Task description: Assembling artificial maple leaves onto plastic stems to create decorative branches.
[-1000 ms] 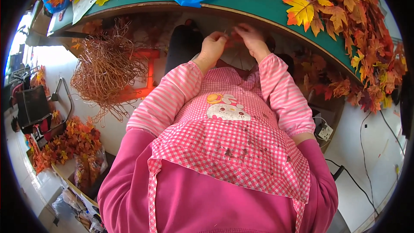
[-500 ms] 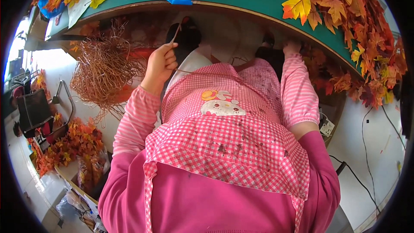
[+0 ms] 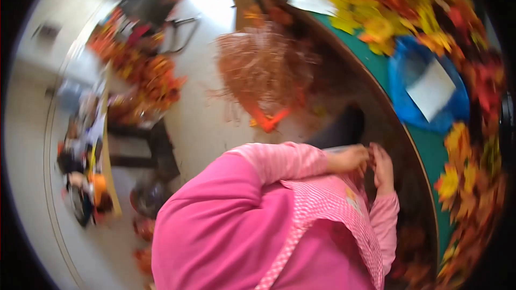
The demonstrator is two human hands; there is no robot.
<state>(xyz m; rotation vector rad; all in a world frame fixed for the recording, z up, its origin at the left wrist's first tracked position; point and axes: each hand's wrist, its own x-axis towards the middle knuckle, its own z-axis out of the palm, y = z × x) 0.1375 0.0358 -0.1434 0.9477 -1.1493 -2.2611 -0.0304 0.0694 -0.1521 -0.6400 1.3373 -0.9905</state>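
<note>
The picture is blurred and tilted. My left hand [image 3: 352, 159] and my right hand [image 3: 382, 167] meet fingertip to fingertip over my lap, just under the curved edge of the green table [image 3: 424, 150]. A small dark reddish bit shows between the fingers, but the blur hides what it is. Both arms wear pink sleeves over a pink checked apron [image 3: 333, 204]. Orange, yellow and red artificial autumn leaves [image 3: 457, 182] lie along the table beside my hands.
A blue plastic bag [image 3: 408, 102] with a white sheet on it lies on the table. A bundle of brown twigs [image 3: 263, 70] and an orange frame [image 3: 269, 119] sit on the pale floor. More leaf bunches [image 3: 150, 75] and a cluttered shelf [image 3: 86, 156] stand to the left.
The view has swung and tilted toward the floor on the left. My left hand, raised near the twigs half a second ago, has come back to meet my right hand.
</note>
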